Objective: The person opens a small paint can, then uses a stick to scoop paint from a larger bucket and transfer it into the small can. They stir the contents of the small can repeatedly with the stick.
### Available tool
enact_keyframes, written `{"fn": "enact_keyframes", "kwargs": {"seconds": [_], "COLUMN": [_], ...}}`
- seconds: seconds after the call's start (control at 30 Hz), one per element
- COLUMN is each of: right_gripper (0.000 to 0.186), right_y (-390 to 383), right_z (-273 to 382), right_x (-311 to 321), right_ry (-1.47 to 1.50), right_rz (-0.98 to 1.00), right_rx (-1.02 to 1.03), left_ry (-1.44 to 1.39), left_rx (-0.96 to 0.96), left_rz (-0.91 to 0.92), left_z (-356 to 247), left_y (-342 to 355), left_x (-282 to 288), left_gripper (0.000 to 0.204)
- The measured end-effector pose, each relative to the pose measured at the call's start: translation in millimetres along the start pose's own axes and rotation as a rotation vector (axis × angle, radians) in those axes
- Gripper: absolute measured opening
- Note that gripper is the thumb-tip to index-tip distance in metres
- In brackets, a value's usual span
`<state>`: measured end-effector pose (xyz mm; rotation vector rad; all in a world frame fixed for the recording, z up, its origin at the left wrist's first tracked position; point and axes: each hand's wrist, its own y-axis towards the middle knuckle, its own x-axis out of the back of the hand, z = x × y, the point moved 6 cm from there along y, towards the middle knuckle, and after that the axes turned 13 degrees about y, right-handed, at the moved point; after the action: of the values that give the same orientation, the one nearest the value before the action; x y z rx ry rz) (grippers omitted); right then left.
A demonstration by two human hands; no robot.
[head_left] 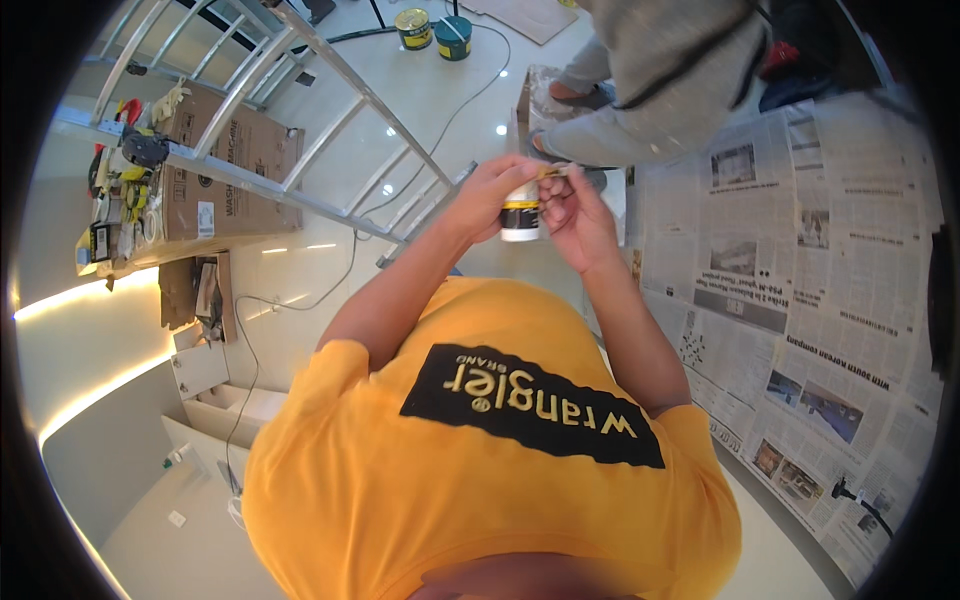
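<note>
Left fingers point(514, 174) grasp white, black-and-yellow-banded cylindrical container point(520, 220), upper centre. Right fingers point(558, 192) bent beside it; grip unclear.

A glossy, pale floor point(480, 110) shows bright reflections point(502, 130) of lights. Along the floor's left edge, two strip lights point(105, 396) cast a warm yellow glow over a pale wall point(100, 330). Near it is a low, whitish, box-shaped unit point(190, 440). Along the floor's right edge runs a broad newspaper-covered surface point(760, 335).
</note>
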<state>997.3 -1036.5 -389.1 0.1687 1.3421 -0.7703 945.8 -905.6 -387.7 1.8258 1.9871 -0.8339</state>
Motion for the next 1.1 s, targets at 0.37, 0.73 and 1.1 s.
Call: {"fn": "enact_keyframes", "kwargs": {"seconds": [0.37,0.73,1.1], "right_gripper": [0.027,0.027,0.046], "right_y": [187.8,424.1,631.4], "right_z": [-111.3,-25.3,60.5], "right_x": [-50.7,127.1,322.3], "right_ry": [-0.338,-1.002,-1.882], "right_rz": [-0.132,-0.598,-0.503], "right_rx": [-0.099,0.004,-0.489], "left_ry": [-0.083,0.274,0.77], "left_rx": [-0.076,0.236,0.694], "left_rz": [-0.463,-0.72,-1.008], "left_z": [-65.9,-0.3,7.4], "left_y": [-60.3,-106.6,8.9], "left_x": [201.2,293.9,318.0], "left_gripper": [0.045,0.038,0.027]}}
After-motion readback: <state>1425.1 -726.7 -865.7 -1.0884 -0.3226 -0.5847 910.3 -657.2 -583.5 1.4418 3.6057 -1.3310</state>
